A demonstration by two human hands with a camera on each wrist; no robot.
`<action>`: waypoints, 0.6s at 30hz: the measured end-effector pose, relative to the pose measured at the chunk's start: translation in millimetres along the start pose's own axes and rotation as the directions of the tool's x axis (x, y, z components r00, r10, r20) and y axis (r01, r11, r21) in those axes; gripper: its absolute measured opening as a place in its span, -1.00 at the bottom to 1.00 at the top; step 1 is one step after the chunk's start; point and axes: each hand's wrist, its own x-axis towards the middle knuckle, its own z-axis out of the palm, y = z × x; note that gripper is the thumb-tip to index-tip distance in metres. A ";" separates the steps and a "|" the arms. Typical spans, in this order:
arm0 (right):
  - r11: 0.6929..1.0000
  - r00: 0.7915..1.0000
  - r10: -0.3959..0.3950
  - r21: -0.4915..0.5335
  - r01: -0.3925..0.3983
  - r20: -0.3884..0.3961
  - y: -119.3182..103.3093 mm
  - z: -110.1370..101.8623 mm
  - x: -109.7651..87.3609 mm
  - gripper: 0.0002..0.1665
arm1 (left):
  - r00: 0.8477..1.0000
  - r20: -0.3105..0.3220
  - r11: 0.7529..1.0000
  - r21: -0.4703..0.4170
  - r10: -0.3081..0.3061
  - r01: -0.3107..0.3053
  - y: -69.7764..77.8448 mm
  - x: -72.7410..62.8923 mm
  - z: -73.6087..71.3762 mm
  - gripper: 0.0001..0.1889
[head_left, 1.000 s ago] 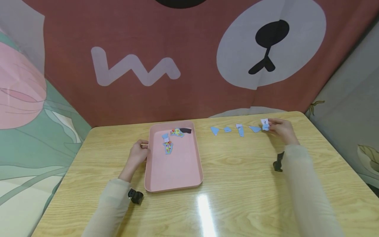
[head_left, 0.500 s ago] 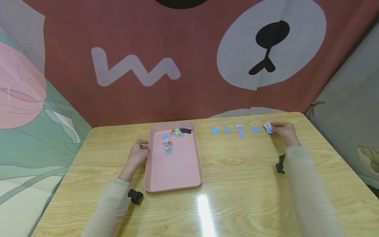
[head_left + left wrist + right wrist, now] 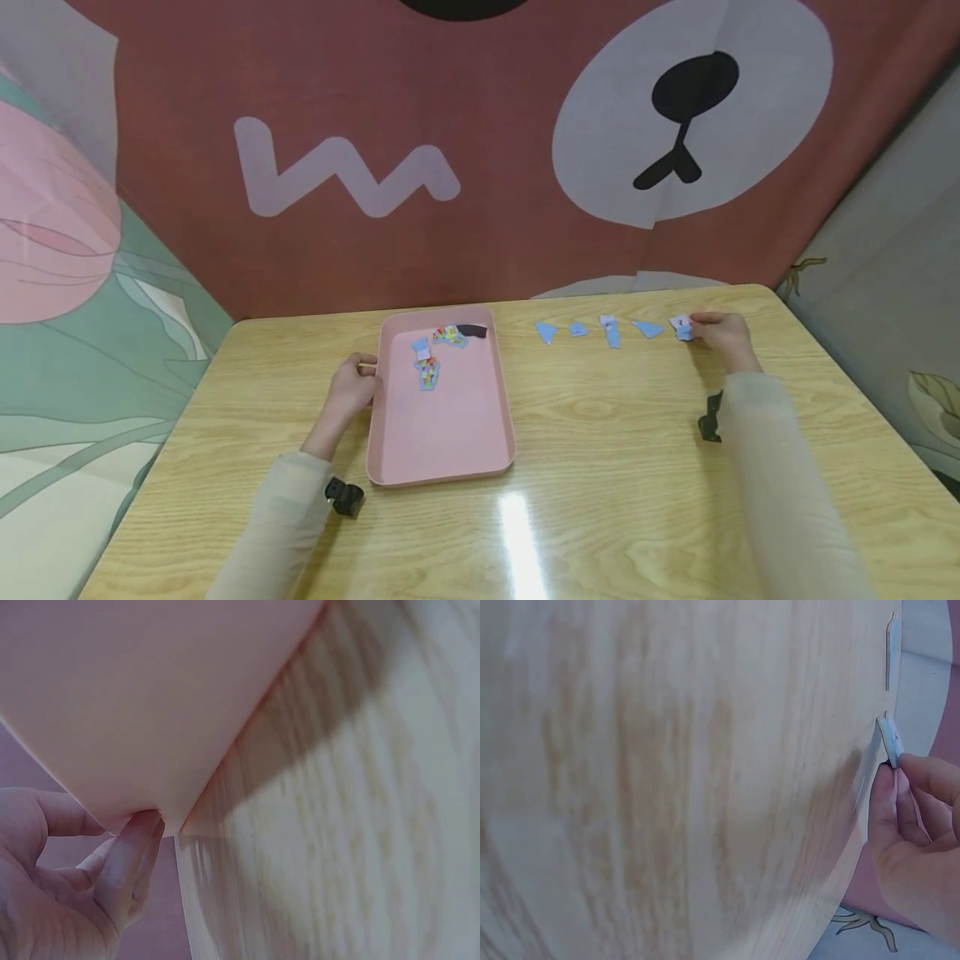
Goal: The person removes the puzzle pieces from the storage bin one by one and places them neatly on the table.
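At the far right of the row my right hand [image 3: 723, 337] pinches a flat light-blue and white puzzle piece [image 3: 681, 327] by its right edge. In the right wrist view that piece [image 3: 890, 741] is slightly tilted, its far end close to the tabletop. My left hand [image 3: 352, 387] grips the left side of a pink tray [image 3: 442, 442]; in the left wrist view its fingertips [image 3: 139, 825] press on the wall and the thumb reaches over the rim. Inside the tray lie a blue, white and multicoloured joined group of pieces [image 3: 427, 373] and another group with a black end [image 3: 450, 335].
Left of my right hand several loose pieces lie in a row near the table's back edge: a triangle [image 3: 546, 332], a small blue piece [image 3: 577, 329], a long one [image 3: 611, 331] and a pointed one [image 3: 647, 328]. A printed bear cloth [image 3: 375, 258] hangs behind the table.
My right hand has shifted slightly right with the puzzle piece and lowered it; the piece now lies flatter. The left hand and tray stay in place.
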 end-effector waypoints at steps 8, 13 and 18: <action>0.999 0.997 0.034 -0.023 -0.036 -0.072 -3.0 -1.0 -0.7 -0.46 | 1.000 -0.002 1.000 0.001 0.000 0.000 0.9 0.1 0.2 -0.51; 0.999 0.991 0.035 0.011 -0.033 -0.126 -11.5 4.6 0.0 -0.43 | 1.000 -0.003 1.000 0.007 0.004 -0.004 0.5 0.1 0.1 -0.51; 1.000 0.997 0.000 0.020 0.002 -0.071 -28.6 18.3 -0.5 -0.39 | 1.000 -0.001 1.000 0.002 0.011 -0.011 0.3 -0.3 0.1 -0.51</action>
